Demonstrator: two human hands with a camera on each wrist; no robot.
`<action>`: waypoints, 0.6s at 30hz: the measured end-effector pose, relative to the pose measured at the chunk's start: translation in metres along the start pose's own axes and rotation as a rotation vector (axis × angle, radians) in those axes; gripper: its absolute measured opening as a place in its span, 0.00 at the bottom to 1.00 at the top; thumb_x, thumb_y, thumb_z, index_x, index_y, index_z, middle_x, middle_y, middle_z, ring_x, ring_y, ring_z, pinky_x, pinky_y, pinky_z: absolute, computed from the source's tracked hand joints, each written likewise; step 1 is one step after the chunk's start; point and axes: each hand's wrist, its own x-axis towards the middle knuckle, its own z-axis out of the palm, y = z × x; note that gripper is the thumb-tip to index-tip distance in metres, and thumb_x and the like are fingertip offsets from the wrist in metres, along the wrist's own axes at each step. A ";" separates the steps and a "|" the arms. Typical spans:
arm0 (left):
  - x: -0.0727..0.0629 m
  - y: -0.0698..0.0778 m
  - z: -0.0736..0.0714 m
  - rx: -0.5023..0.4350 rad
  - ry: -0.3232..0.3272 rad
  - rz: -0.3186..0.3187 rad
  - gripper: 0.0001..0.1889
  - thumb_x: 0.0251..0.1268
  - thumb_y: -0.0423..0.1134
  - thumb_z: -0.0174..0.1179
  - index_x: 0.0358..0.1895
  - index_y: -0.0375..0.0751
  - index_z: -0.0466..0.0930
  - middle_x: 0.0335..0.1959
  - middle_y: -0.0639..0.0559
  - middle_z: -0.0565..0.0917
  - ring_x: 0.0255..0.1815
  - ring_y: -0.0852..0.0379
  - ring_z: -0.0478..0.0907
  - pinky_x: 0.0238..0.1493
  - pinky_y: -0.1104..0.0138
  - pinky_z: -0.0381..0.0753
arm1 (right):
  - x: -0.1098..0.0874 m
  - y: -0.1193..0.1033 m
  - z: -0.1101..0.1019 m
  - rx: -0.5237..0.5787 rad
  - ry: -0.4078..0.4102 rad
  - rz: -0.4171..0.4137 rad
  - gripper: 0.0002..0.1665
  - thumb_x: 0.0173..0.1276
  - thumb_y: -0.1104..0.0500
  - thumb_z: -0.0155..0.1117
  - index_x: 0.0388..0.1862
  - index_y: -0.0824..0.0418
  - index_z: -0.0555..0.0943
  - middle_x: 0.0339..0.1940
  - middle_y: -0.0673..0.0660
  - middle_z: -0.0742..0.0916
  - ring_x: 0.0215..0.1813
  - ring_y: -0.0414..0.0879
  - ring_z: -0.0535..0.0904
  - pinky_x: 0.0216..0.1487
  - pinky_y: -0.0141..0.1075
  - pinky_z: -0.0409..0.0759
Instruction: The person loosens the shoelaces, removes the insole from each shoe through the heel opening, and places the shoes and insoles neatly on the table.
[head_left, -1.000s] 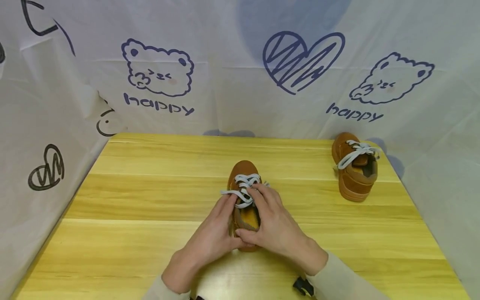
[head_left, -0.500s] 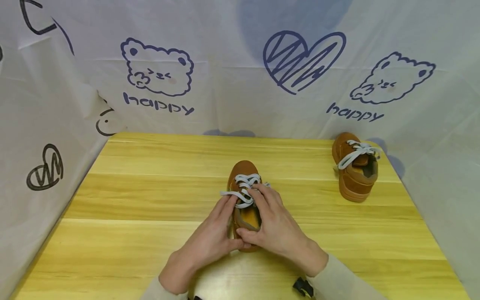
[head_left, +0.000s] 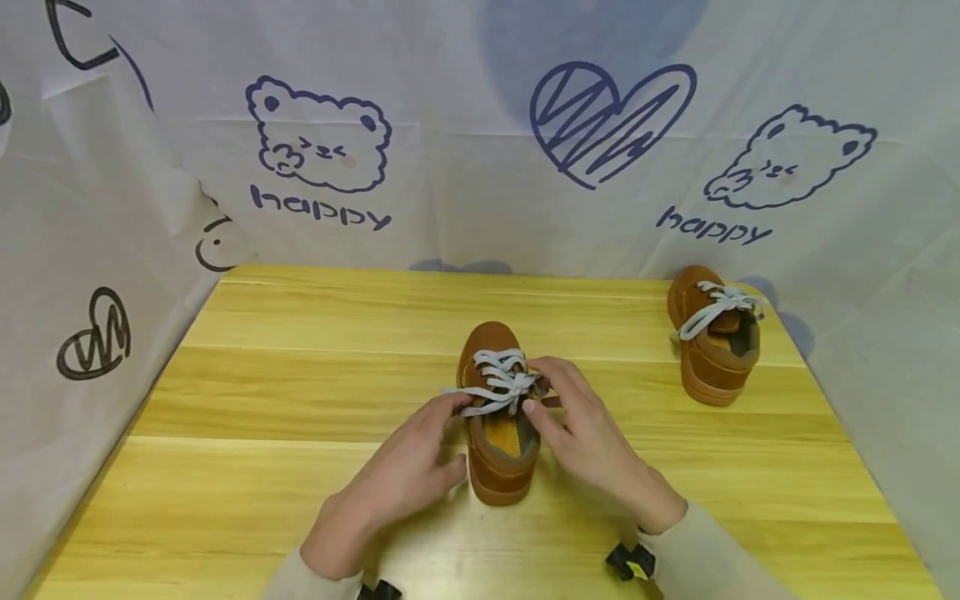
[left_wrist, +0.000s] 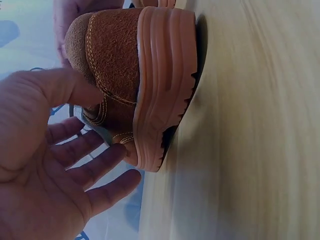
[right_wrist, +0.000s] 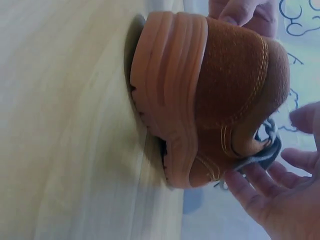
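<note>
A brown suede shoe (head_left: 501, 479) stands on the wooden table, toe pointing away, its pale laces (head_left: 517, 385) tied in a knot with loops over the tongue. At its left side is my left hand (head_left: 401, 471), fingertips by a loop's end and thumb apart from the heel. In the left wrist view the left hand's fingers (left_wrist: 102, 162) are spread along the shoe's side. My right hand (head_left: 596, 446) is on the other side, fingertips right at the lace and upper edge. The right wrist view shows the right hand's fingers (right_wrist: 260, 182) relaxed and the thumb lifted off the shoe.
A matching brown shoe (head_left: 720, 375) with a tied pale lace stands at the table's back right. A white cloth (head_left: 465, 200) printed with bears and hearts hangs behind the wooden table (head_left: 262, 400). Black wrist devices (head_left: 630, 561) show near the sleeves.
Both hands have drawn apart from over the shoe, the left toward the left, the right toward the right. Both thumbs have left the heel, and the lace knot now shows.
</note>
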 end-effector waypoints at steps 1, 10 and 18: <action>0.001 0.000 -0.001 -0.006 0.013 0.000 0.35 0.65 0.36 0.69 0.75 0.42 0.68 0.72 0.45 0.77 0.74 0.48 0.74 0.74 0.50 0.73 | 0.000 0.002 -0.001 0.001 0.018 0.003 0.29 0.81 0.62 0.60 0.77 0.63 0.69 0.73 0.62 0.75 0.61 0.54 0.81 0.56 0.51 0.86; 0.014 0.005 -0.002 0.016 0.107 -0.019 0.10 0.73 0.39 0.67 0.52 0.48 0.81 0.45 0.58 0.87 0.48 0.56 0.79 0.49 0.59 0.81 | 0.009 0.009 -0.005 -0.038 0.155 0.086 0.20 0.76 0.67 0.64 0.64 0.63 0.80 0.55 0.59 0.84 0.50 0.51 0.85 0.46 0.42 0.86; 0.024 0.008 -0.015 0.057 0.322 -0.020 0.02 0.73 0.39 0.69 0.39 0.50 0.85 0.40 0.57 0.88 0.45 0.53 0.80 0.47 0.58 0.79 | 0.017 0.008 -0.008 -0.081 0.075 0.130 0.06 0.77 0.61 0.67 0.49 0.58 0.88 0.50 0.54 0.88 0.52 0.51 0.84 0.52 0.51 0.85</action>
